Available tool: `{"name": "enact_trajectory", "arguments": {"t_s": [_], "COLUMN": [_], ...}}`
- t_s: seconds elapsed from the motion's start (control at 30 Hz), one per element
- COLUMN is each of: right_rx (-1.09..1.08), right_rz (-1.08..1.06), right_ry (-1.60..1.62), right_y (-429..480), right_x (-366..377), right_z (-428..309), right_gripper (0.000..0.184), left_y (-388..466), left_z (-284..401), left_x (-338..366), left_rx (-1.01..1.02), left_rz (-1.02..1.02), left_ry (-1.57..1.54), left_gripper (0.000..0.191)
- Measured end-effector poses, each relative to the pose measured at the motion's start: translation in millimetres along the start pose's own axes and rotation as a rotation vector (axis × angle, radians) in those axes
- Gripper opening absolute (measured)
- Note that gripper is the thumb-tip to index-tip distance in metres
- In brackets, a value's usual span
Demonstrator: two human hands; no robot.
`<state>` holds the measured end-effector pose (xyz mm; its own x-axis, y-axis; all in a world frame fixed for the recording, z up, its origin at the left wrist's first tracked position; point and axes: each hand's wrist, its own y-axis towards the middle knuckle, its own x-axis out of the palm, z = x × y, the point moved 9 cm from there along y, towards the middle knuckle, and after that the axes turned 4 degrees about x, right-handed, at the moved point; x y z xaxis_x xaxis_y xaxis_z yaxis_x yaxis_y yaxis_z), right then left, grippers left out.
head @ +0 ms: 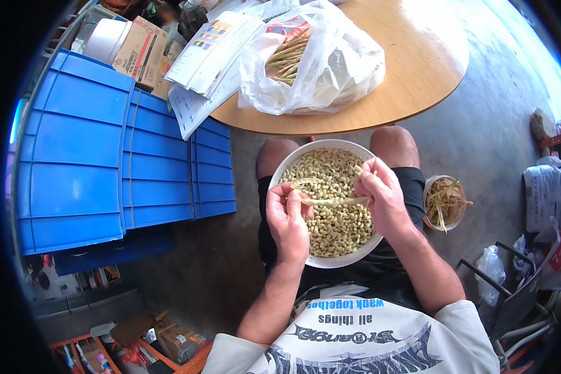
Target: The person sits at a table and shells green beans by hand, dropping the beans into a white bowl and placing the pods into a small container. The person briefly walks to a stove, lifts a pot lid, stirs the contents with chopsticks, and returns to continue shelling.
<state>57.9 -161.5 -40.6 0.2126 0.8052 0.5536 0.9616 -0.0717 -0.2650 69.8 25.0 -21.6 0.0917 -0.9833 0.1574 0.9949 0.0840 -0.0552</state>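
Note:
A white plastic basin (283, 171) full of shelled beans (336, 233) rests on my lap between my knees. Above the beans, my left hand (290, 215) holds one end of a pale bean pod (332, 202), with an opened piece of pod near its fingertips. My right hand (378, 191) pinches the other end of the pod, so the pod lies stretched between both hands. On the table in front of me, a white plastic bag (350, 70) lies open with long unshelled bean pods (290, 58) inside.
A round-edged wooden table (420, 84) stands ahead, with papers (215, 51) at its left. Blue plastic crates (84, 154) line the left side. A small bin (458, 217) of empty pods stands by my right leg. Plastic bags (491, 271) and a folded metal-framed item lie farther right.

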Motion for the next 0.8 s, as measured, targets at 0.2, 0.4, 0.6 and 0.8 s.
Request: {"name": "enact_trajectory", "arguments": {"t_s": [0.2,0.4,0.6,0.8], "right_rx": [-0.020,-0.042,0.037,0.193], "right_rz": [-0.009,0.027,-0.055,-0.081], "right_ry": [0.038,-0.036,0.026,0.122], "right_y": [1,3,1,2], "right_x": [-6,-11,0,1], "right_z": [-20,-24,-12,8], "right_gripper": [0.013,0.012,0.013,0.017], "left_y": [3,0,-6,-8], "left_z": [4,0,-3,-6], "left_x": [-11,2,15,19], "left_rx": [0.018,-0.046,-0.150,-0.192], "left_rz": [0.056,-0.062,-0.114,-0.151], "left_ry": [-0.033,-0.115,-0.158,-0.087], "left_gripper": [0.008,0.011,0.015,0.019]}}
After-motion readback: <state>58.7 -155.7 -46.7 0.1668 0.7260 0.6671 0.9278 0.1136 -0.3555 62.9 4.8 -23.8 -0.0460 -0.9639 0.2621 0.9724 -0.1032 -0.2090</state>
